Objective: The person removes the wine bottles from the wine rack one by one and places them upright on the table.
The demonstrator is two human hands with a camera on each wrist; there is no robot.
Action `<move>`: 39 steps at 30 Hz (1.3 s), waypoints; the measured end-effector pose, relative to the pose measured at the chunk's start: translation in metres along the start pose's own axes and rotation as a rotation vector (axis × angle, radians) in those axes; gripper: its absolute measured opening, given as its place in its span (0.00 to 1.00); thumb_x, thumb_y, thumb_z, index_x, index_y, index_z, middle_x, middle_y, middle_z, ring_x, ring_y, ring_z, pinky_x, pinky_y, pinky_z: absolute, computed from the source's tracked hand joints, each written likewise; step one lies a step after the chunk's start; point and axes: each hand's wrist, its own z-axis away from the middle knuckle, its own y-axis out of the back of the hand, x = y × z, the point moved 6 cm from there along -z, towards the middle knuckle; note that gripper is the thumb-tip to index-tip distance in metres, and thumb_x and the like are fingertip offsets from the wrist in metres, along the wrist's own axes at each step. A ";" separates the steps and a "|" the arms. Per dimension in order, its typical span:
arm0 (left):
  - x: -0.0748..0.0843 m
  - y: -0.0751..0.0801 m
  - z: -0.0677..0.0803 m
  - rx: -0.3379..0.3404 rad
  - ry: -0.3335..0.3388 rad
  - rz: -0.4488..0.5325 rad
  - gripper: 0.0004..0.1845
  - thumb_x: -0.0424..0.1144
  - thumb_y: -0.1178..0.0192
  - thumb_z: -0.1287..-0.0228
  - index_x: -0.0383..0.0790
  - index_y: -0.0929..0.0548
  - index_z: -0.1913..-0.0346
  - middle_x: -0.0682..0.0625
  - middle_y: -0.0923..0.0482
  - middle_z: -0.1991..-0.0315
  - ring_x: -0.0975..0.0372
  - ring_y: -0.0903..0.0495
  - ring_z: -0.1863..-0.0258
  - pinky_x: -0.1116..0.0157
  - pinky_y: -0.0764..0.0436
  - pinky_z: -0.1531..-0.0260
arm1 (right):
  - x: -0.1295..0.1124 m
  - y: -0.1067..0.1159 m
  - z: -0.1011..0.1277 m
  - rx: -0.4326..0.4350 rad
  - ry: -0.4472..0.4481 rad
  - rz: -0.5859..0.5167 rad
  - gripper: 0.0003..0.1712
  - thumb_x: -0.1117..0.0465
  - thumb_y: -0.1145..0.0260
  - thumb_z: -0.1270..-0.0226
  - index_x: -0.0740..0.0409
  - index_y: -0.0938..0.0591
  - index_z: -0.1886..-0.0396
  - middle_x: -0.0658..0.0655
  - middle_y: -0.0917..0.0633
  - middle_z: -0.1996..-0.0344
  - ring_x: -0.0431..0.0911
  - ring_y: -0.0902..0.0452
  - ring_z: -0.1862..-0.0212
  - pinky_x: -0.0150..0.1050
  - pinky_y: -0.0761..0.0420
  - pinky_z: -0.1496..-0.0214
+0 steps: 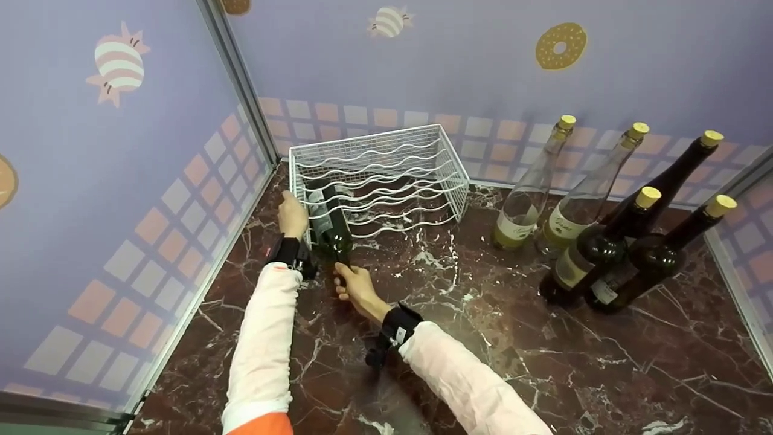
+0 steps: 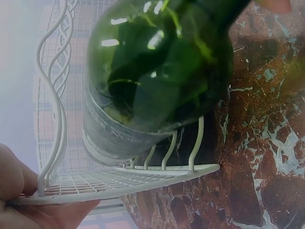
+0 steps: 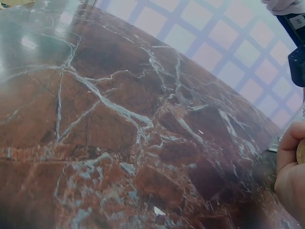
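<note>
A dark green wine bottle point(image 1: 331, 228) lies in the left end of a white wire wine rack point(image 1: 454, 151), neck toward me and its base inside. My right hand point(image 1: 357, 289) grips the bottle by its neck, and in the right wrist view a bit of the cork point(image 3: 301, 151) shows inside the curled fingers. With my left hand point(image 1: 293, 215) I hold the rack's left side at its front edge. The left wrist view shows the bottle's green shoulder and pale label point(image 2: 114, 138) between the wavy wires, with my left fingers point(image 2: 14, 176) pinching the wire frame.
On the right stand two clear bottles point(image 1: 520, 211) with pale labels and several dark bottles point(image 1: 595, 251), all corked. The brown marble surface point(image 1: 459, 350) is bounded by a back wall point(image 1: 471, 72) and a left wall point(image 1: 175, 199). The rack stands near their corner.
</note>
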 end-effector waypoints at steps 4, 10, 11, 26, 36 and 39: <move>-0.008 -0.008 -0.008 0.014 0.003 0.006 0.13 0.34 0.55 0.42 0.38 0.36 0.53 0.33 0.24 0.69 0.40 0.24 0.70 0.43 0.30 0.75 | -0.008 0.005 0.000 -0.021 0.001 -0.019 0.13 0.62 0.43 0.36 0.71 0.28 0.69 0.54 0.32 0.85 0.37 0.43 0.87 0.25 0.45 0.90; -0.003 -0.004 -0.001 0.022 -0.011 -0.005 0.13 0.33 0.55 0.44 0.37 0.37 0.55 0.33 0.24 0.70 0.40 0.23 0.72 0.44 0.29 0.77 | -0.021 0.022 0.000 -0.026 0.004 -0.022 0.17 0.62 0.44 0.35 0.77 0.29 0.67 0.54 0.32 0.86 0.36 0.44 0.88 0.24 0.47 0.91; 0.002 0.001 0.003 0.028 -0.012 -0.010 0.12 0.32 0.56 0.44 0.37 0.37 0.56 0.33 0.24 0.71 0.40 0.23 0.72 0.44 0.29 0.76 | -0.023 0.025 0.000 -0.029 0.003 -0.019 0.17 0.62 0.44 0.35 0.78 0.29 0.67 0.54 0.32 0.86 0.36 0.44 0.88 0.24 0.47 0.91; 0.052 0.047 0.037 0.006 0.004 -0.008 0.10 0.30 0.60 0.40 0.33 0.38 0.55 0.28 0.25 0.68 0.37 0.24 0.69 0.44 0.29 0.73 | -0.059 0.090 0.008 -0.138 -0.027 0.087 0.11 0.60 0.45 0.33 0.63 0.31 0.72 0.53 0.32 0.84 0.35 0.44 0.88 0.25 0.45 0.91; 0.018 0.015 0.012 -0.025 0.000 -0.007 0.11 0.33 0.59 0.39 0.36 0.37 0.53 0.29 0.24 0.67 0.37 0.24 0.69 0.43 0.29 0.75 | -0.094 0.127 0.027 -0.346 -0.118 0.242 0.12 0.61 0.46 0.33 0.64 0.30 0.75 0.55 0.34 0.82 0.34 0.46 0.89 0.28 0.51 0.91; 0.015 0.013 0.011 -0.006 -0.001 -0.019 0.11 0.33 0.59 0.39 0.35 0.38 0.53 0.30 0.24 0.68 0.38 0.24 0.69 0.43 0.29 0.74 | -0.102 0.137 0.030 -0.396 -0.147 0.298 0.12 0.61 0.45 0.33 0.64 0.28 0.74 0.54 0.34 0.83 0.35 0.46 0.89 0.28 0.50 0.90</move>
